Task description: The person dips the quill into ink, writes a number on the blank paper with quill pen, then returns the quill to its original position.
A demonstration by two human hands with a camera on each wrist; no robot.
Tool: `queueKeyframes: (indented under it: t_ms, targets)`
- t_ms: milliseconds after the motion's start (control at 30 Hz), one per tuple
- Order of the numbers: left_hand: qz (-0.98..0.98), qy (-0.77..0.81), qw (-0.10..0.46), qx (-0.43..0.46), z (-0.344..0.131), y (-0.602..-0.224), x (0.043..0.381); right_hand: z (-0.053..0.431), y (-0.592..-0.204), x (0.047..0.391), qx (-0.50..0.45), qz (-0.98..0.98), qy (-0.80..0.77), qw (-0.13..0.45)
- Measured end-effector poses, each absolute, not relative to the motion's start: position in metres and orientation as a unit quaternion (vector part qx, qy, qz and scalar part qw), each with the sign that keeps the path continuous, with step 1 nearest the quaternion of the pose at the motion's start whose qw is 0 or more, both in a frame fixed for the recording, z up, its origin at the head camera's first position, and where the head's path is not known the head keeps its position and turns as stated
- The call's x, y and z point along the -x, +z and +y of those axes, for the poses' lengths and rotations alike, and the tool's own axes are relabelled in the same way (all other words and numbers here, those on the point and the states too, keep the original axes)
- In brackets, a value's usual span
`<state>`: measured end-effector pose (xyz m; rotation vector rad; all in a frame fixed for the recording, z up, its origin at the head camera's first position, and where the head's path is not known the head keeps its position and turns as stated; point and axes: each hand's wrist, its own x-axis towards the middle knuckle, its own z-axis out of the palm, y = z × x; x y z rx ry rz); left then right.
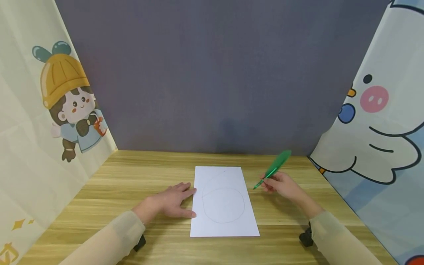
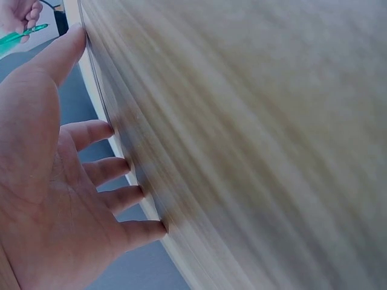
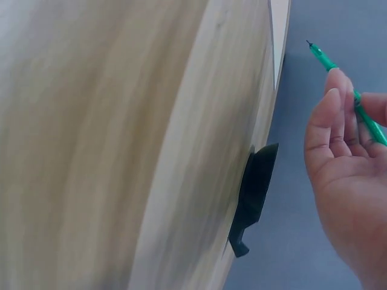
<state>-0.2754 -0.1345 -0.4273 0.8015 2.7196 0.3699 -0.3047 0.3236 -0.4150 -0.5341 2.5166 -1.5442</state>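
A white sheet of paper lies on the wooden table, with a thin, rough circle drawn on its lower half and a small dark mark near its top. At its left edge my left hand rests with spread fingers, thumb and fingertips right at the paper's border. My right hand pinches a green feather pen to the right of the paper. The pen slants, plume up and away, its tip pointing down-left beside the sheet. In the right wrist view, the pen's dark tip shows raised above the tabletop.
The striped wooden tabletop meets a dark grey panel at the back. Printed cloths hang at the left and right. A dark object appears against the table in the right wrist view.
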Motion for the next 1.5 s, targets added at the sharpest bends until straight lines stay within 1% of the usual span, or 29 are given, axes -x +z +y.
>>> queueKeyframes:
  t_ms: [333, 567, 900, 1133, 1333, 1433, 1500]
  targets:
    - [0.941, 0.139, 0.145, -0.274, -0.135, -0.425, 0.273, 0.344, -0.408, 0.302, 0.173, 0.838, -0.513, 0.066]
    - [0.94, 0.141, 0.145, -0.274, -0.135, -0.425, 0.273, 0.359, -0.401, 0.303, 0.145, 0.851, -0.504, 0.025]
    - [0.943, 0.131, 0.143, -0.272, -0.134, -0.425, 0.273, 0.375, -0.399, 0.302, 0.12, 0.86, -0.495, -0.019]
    - [0.942, 0.13, 0.144, -0.274, -0.134, -0.425, 0.273, 0.393, -0.4, 0.301, 0.173, 0.867, -0.465, -0.05]
    - [0.942, 0.13, 0.143, -0.274, -0.134, -0.425, 0.273, 0.414, -0.4, 0.299, 0.199, 0.852, -0.484, -0.015]
    - [0.942, 0.129, 0.143, -0.275, -0.135, -0.426, 0.274, 0.423, -0.402, 0.299, 0.212, 0.837, -0.505, -0.015]
    - [0.942, 0.129, 0.142, -0.276, -0.135, -0.427, 0.275, 0.427, -0.402, 0.298, 0.2, 0.833, -0.515, -0.018]
